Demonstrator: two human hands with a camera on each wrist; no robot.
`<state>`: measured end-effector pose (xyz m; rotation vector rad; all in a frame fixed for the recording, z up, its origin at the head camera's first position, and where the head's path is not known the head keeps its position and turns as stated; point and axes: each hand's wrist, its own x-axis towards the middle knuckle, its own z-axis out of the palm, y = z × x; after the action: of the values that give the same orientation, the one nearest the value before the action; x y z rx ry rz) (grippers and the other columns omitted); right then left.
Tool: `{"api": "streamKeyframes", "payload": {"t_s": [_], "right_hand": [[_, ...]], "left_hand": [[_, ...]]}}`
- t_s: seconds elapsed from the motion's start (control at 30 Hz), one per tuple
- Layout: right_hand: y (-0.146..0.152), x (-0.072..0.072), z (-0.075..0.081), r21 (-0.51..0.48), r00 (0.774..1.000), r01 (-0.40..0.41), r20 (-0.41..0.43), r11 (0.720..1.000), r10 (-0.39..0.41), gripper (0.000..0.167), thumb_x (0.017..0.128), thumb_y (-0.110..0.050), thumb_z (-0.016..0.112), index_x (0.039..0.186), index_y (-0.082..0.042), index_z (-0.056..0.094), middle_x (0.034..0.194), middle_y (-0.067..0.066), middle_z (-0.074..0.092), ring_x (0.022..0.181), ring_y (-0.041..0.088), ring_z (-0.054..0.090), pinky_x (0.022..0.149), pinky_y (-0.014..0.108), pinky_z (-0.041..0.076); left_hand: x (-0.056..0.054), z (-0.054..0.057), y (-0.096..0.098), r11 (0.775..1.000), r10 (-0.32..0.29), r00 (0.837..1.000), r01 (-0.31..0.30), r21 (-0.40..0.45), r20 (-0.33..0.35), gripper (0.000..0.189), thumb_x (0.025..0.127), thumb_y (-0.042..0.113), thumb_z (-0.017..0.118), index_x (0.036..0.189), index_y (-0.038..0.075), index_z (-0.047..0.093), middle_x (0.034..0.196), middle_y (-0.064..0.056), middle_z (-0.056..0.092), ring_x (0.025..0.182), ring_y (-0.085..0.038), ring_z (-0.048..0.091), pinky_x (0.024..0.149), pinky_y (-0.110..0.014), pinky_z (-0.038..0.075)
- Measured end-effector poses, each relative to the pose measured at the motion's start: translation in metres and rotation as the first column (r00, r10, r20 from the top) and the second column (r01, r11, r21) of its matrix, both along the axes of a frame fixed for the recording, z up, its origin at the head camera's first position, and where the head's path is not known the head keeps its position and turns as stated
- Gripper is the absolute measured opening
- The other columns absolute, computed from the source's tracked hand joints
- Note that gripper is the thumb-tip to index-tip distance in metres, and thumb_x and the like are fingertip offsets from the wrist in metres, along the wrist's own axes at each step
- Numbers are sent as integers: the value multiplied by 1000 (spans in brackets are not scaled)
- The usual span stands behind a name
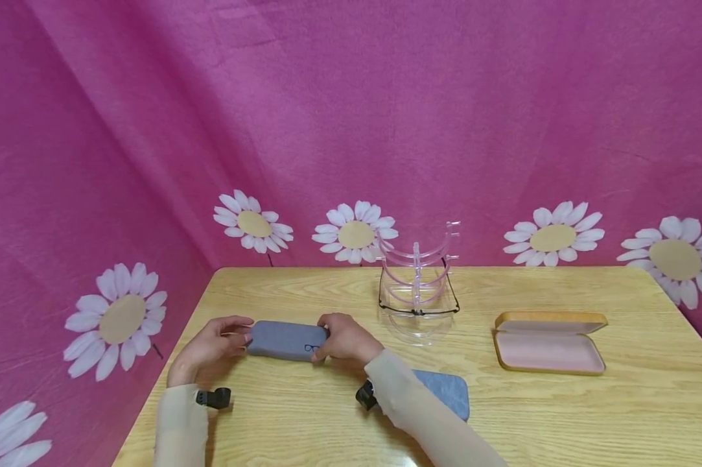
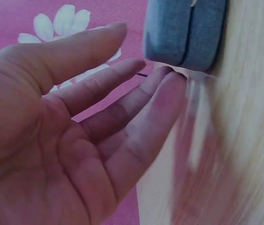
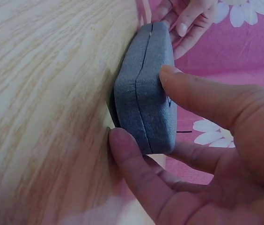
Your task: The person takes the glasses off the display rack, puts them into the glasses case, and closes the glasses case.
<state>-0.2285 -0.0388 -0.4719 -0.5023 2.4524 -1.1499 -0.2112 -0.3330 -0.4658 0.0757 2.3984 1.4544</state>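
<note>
A closed grey-blue glasses case (image 1: 286, 340), with a small glasses print near one corner of its lid, is at the left of the table. My right hand (image 1: 347, 338) holds its right end, the thumb on the lid and fingers at the lower edge in the right wrist view. At the other end is my left hand (image 1: 213, 344), its fingers loosely bent. In the left wrist view, the left fingertips (image 2: 169, 86) come close to the case's end, while the thumb stands apart from it. Whether those fingertips touch the case, I cannot tell.
Behind stands a clear, pink-tinted glasses rack (image 1: 417, 272) with black-framed glasses (image 1: 419, 312) on it. A second blue case (image 1: 446, 391) lies partly behind my right forearm. An open yellow case with pink lining (image 1: 549, 352) sits at the right. Flowered pink cloth (image 1: 351, 130) hangs behind the table.
</note>
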Motion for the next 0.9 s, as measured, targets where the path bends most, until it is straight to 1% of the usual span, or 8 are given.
{"api": "streamKeyframes", "payload": {"t_s": [0.2, 0.3, 0.37, 0.47, 0.57, 0.67, 0.73, 0.9], "right_hand": [[8, 0, 3, 5, 1000, 8, -6, 1000, -8, 65, 76, -21, 84, 131, 0, 57, 108, 12, 67, 94, 19, 58, 89, 39, 52], [14, 0, 5, 2, 1000, 13, -12, 1000, -13, 64, 77, -21, 83, 132, -1, 57, 112, 14, 66, 100, 22, 59, 93, 42, 51], [19, 1, 8, -4, 1000, 18, -8, 1000, -18, 62, 78, -23, 82, 132, -3, 57, 115, 15, 66, 103, 24, 59, 94, 43, 51], [26, 4, 12, -17, 999, 37, 9, 999, -37, 61, 80, -26, 80, 133, -5, 57, 119, 16, 64, 108, 26, 60, 96, 45, 50], [33, 7, 18, -41, 998, 52, 21, 998, -51, 60, 82, -28, 78, 133, -6, 56, 121, 16, 64, 109, 27, 60, 96, 45, 50], [40, 9, 23, -59, 998, 63, 11, 996, -62, 59, 83, -29, 77, 133, -7, 57, 121, 15, 64, 107, 26, 60, 95, 44, 49], [44, 11, 25, -62, 998, 69, -6, 996, -69, 56, 83, -30, 76, 132, -9, 58, 120, 14, 65, 105, 24, 60, 93, 43, 50], [55, 17, 31, -43, 997, 62, -49, 997, -64, 53, 84, -33, 76, 130, -12, 60, 118, 13, 66, 98, 20, 61, 88, 39, 51]], "left_hand": [[-1, 6, 3, 997, 27, 998, -31, -72, -61, 44, 98, 10, 57, 139, -5, 47, 121, -23, 62, 102, -18, 64, 88, -37, 56], [-2, 9, 5, 993, 45, 994, -55, -101, -103, 45, 99, 14, 57, 139, -4, 47, 121, -23, 62, 104, -23, 64, 85, -33, 55], [-2, 13, 7, 992, 53, 990, -67, -105, -129, 45, 100, 15, 55, 140, -3, 47, 123, -24, 60, 107, -27, 62, 83, -32, 55], [-2, 18, 12, 989, 66, 983, -87, -116, -173, 44, 101, 17, 54, 140, -1, 47, 124, -24, 60, 105, -29, 61, 78, -30, 55], [-1, 22, 17, 989, 69, 975, -95, -117, -211, 44, 101, 20, 55, 140, 0, 49, 124, -23, 61, 106, -29, 61, 80, -31, 56], [-1, 24, 24, 990, 67, 970, -94, -108, -233, 45, 100, 23, 57, 139, 1, 50, 124, -23, 61, 109, -31, 62, 85, -33, 57], [-1, 24, 28, 990, 62, 970, -89, -108, -235, 45, 100, 24, 57, 139, 2, 51, 125, -23, 61, 111, -33, 62, 87, -34, 57], [0, 28, 41, 984, 54, 971, -92, -155, -235, 42, 100, 24, 57, 138, 7, 52, 126, -21, 63, 112, -35, 63, 84, -31, 56]]}}
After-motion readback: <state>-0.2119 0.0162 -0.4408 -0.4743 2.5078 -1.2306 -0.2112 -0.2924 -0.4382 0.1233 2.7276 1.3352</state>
